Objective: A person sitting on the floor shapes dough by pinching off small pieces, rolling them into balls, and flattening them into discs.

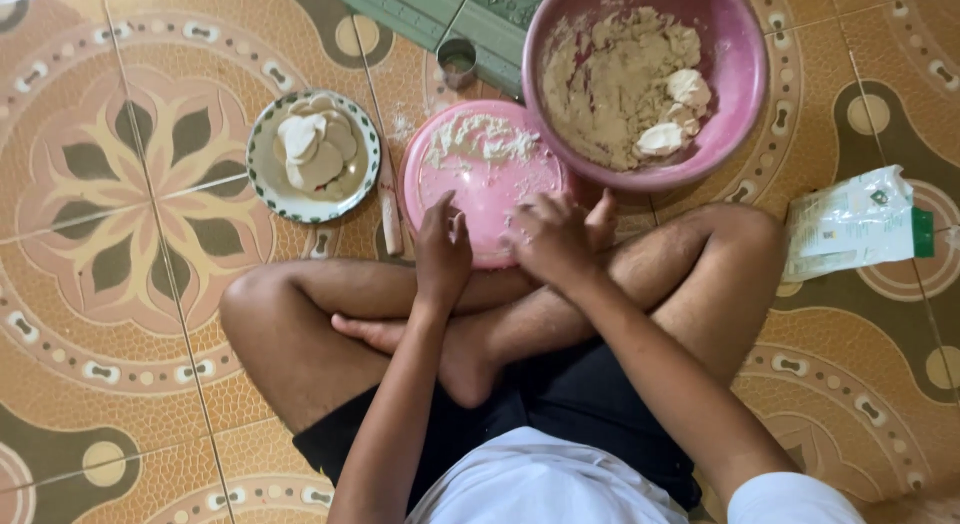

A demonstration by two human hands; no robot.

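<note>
I sit cross-legged on a patterned tile floor. My left hand [443,246] hovers at the near rim of a round pink board [470,179] dusted with flour, fingers apart and empty. My right hand [556,237] rests beside it on the board's near right edge, fingers curled; whether it holds a bit of dough is hidden. Just beyond, a large pink bowl [745,79] holds crumbly brown dough with two pale dough balls [675,109].
A white plate with a green patterned rim [262,174] carries several flat dough rounds, left of the board. A thin rolling stick [390,219] lies between them. A small metal cup [458,61] stands behind. A white and green packet [855,224] lies at right.
</note>
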